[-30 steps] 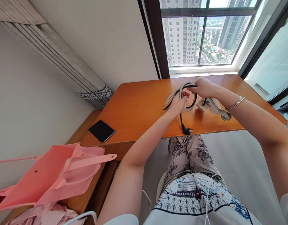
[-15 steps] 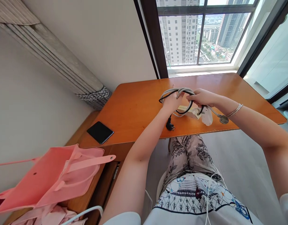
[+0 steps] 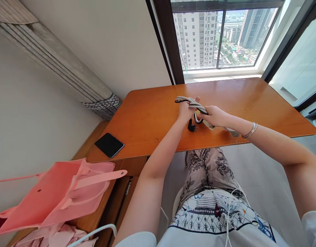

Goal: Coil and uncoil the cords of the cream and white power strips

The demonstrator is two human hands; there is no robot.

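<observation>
Cables (image 3: 199, 107), gray and black, looped above the wooden table (image 3: 153, 116); left hand (image 3: 186, 111) half-closed around the coil, right hand (image 3: 215, 116) pinched closed on its right end. Black plug (image 3: 191, 126) just nearer; phone (image 3: 109, 145) flat at near left.

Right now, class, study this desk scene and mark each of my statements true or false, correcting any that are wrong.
1. The left hand and the right hand both hold the looped cables. True.
2. The black-screened device lies inside the pink bag. False: the black-screened device lies on the table.
3. The bracelets are on the left arm. False: the bracelets are on the right arm.
4. The pink bag is open. True.
</observation>
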